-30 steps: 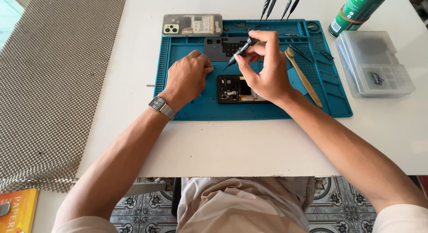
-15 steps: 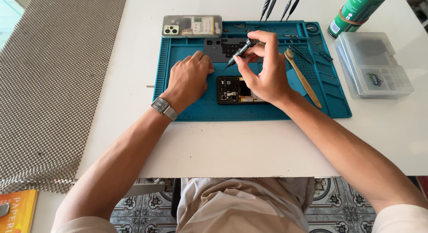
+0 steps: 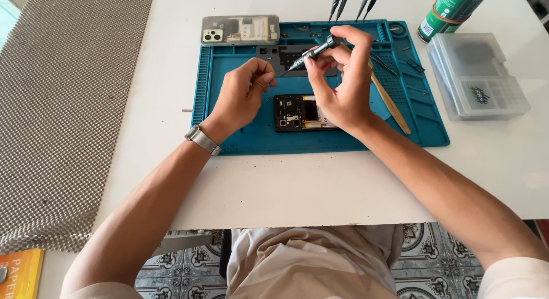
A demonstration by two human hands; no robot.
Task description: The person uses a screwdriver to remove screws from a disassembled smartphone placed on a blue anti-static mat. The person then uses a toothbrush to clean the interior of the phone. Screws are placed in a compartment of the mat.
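My right hand (image 3: 343,84) grips a small dark screwdriver (image 3: 311,52), its tip pointing left toward my left hand. My left hand (image 3: 243,96) hovers over the blue work mat (image 3: 240,141), thumb and forefinger pinched together close to the screwdriver tip; whether something tiny sits between them I cannot tell. An opened phone (image 3: 294,113) with its black insides showing lies on the mat between and below the two hands, partly hidden by my right hand. A dark plate (image 3: 283,53) rests on the mat behind the hands.
A phone back cover (image 3: 240,30) lies at the mat's far left corner. A wooden-coloured pry stick (image 3: 392,104) and tweezers lie on the mat's right side. A clear plastic box (image 3: 477,76) and a green can (image 3: 452,7) stand at right. A woven grey mat (image 3: 63,104) covers the left.
My left hand has lifted off the phone and pinched its fingers near the screwdriver tip. My right hand has stayed raised with the screwdriver.
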